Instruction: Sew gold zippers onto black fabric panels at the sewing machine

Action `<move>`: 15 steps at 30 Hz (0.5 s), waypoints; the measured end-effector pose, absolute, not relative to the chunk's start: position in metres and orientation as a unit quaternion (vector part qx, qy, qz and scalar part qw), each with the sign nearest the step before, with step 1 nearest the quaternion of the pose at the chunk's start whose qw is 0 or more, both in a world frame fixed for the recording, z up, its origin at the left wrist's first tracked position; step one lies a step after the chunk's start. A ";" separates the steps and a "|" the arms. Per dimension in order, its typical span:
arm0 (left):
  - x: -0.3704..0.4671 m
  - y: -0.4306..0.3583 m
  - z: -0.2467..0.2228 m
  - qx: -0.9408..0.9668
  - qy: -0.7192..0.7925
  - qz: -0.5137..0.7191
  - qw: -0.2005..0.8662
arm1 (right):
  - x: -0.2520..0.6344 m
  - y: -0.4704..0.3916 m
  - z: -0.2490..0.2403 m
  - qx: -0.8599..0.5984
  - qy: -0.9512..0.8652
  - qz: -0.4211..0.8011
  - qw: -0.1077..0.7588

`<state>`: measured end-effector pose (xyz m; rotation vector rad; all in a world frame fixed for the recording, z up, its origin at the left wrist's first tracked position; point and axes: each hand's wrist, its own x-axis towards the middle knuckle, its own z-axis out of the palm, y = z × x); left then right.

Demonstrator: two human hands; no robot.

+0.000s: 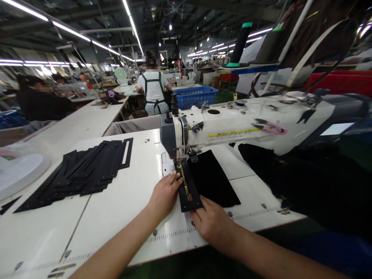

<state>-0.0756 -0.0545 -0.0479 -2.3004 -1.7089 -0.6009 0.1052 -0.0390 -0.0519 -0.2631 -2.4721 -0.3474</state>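
A narrow black panel (190, 180) lies under the head of a white sewing machine (232, 126). Down a slot in it runs what looks like a gold-toothed zipper (185, 181). My left hand (165, 194) has its fingers closed and pressed on the panel's left edge, just in front of the presser foot area. At the near right corner, my right hand (213, 221) pinches the panel between thumb and fingers. Flat black fabric (215, 180) extends to the right, beside the panel. The needle itself is too small to make out.
Left on the white table (122, 217) is a spread pile of black slotted panels (95, 166). Pink-handled thread snips (270, 127) rest on the machine arm. More black fabric (290, 174) drapes off the right side. Beyond are a blue basket (194, 97) and a co-worker (152, 89).
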 end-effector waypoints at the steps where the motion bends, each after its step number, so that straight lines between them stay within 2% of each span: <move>1: -0.074 -0.056 -0.048 -0.784 -0.577 -0.201 0.112 | 0.106 -0.039 -0.051 -0.086 -0.939 -0.133 0.306; 15: -0.075 -0.055 -0.042 -0.803 -0.546 -0.195 0.140 | 0.105 -0.037 -0.050 -0.081 -0.939 -0.143 0.302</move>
